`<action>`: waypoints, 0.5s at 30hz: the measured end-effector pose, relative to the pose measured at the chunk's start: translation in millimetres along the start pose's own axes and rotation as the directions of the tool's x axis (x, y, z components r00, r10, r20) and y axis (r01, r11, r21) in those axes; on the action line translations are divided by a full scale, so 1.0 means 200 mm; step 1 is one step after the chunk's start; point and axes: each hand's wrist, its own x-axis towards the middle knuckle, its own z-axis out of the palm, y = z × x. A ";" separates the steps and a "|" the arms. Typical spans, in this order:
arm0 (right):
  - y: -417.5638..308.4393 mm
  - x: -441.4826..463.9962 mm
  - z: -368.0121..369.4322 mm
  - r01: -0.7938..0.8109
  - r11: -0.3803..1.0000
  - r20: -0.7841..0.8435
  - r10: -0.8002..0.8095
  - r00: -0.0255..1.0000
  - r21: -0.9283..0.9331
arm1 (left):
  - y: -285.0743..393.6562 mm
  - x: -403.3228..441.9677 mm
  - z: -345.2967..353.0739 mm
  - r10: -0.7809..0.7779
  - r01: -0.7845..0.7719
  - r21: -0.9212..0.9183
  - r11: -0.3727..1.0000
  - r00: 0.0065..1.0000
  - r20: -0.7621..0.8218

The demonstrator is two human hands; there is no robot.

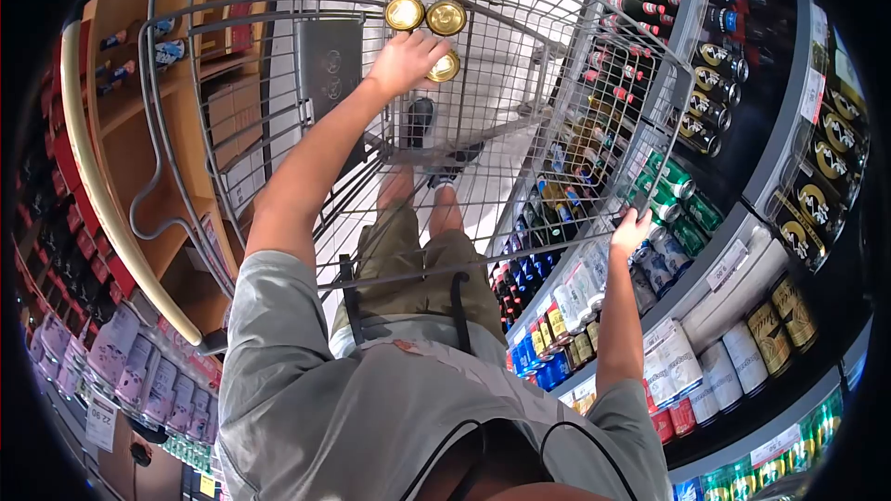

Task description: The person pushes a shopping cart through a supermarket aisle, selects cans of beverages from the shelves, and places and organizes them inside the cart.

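In the cart's wire basket [501, 121], my left hand [408, 60] is closed around the near one of three cans. That can's gold lid [444, 66] shows beside my fingers, and its side is largely hidden. Two more upright cans, one at the left [404, 13] and one at the right [446, 18], stand just beyond my hand. My right hand [630, 232] is closed on the cart's dark rim [640, 213] at the right, in front of green cans [670, 174] on a shelf.
A drinks shelf [742, 232] curves along the right side, close to the cart. At the left stand a wooden shelf unit [176, 121] and racks of packaged goods [116, 343]. A dark flat panel [331, 83] is at the basket's left. My feet are on the pale floor below the cart.
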 end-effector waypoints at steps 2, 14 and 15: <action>-0.02 0.00 0.00 -0.029 0.998 0.000 0.029 1.000 0.052 | 0.02 0.00 0.00 -0.037 0.035 -0.033 0.999 0.998 -0.049; -0.04 -0.01 -0.01 -0.042 0.985 -0.014 0.040 0.999 -0.165 | 0.11 -0.10 -0.06 -0.267 0.250 -0.143 0.958 0.958 -0.108; -0.05 -0.01 0.00 -0.028 0.991 -0.025 0.025 0.999 -0.130 | 0.11 -0.13 -0.06 -0.324 0.297 -0.206 0.932 0.940 -0.108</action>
